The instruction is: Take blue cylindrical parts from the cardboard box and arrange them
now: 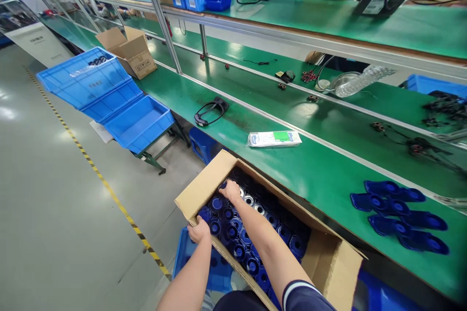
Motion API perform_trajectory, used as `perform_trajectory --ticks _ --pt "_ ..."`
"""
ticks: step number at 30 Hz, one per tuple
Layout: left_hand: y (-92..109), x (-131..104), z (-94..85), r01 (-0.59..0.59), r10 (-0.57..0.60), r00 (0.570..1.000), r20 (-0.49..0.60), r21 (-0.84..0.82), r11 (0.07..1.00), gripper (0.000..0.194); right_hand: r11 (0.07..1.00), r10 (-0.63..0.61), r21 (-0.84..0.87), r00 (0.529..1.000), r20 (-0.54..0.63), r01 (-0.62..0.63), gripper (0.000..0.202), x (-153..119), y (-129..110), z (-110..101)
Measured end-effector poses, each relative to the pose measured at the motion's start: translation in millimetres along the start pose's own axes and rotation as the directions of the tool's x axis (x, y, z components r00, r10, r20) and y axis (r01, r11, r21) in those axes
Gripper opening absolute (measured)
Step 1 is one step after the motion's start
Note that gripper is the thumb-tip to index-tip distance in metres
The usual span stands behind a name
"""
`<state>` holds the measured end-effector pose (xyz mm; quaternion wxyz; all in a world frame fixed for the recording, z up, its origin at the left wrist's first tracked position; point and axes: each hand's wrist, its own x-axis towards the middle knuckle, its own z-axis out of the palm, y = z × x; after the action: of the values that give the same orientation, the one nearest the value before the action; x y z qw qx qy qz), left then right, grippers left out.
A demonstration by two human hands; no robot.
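Note:
An open cardboard box (199, 189) stands in front of me, filled with rows of dark blue round-centred plastic parts (239, 251). My left hand (200, 230) is closed over the near left edge of the box, right beside a blue part in the corner. Inside, toward the far left end, my right hand (231, 191) pinches a blue plastic part; its fingertips are partly hidden. Several similar blue parts (399, 211) lie on the green bench (324, 175) to the right.
A white packet (274, 139) and a black strap-like headset (211, 111) lie on the bench. Blue crates (136, 124) stand on a stand at left, near another cardboard box (127, 51). A blue bin (219, 272) sits below my box. Metal posts (164, 24) carry an upper shelf.

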<state>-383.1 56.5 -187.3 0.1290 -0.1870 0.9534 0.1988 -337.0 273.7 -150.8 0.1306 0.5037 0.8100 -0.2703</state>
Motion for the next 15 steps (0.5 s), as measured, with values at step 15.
perform_trajectory --ticks 15 --pt "1.7 -1.6 0.6 0.004 -0.004 1.000 -0.015 -0.003 1.000 0.049 0.912 -0.360 -0.173 0.927 0.101 0.373 0.037 -66.1 -34.9 43.2"
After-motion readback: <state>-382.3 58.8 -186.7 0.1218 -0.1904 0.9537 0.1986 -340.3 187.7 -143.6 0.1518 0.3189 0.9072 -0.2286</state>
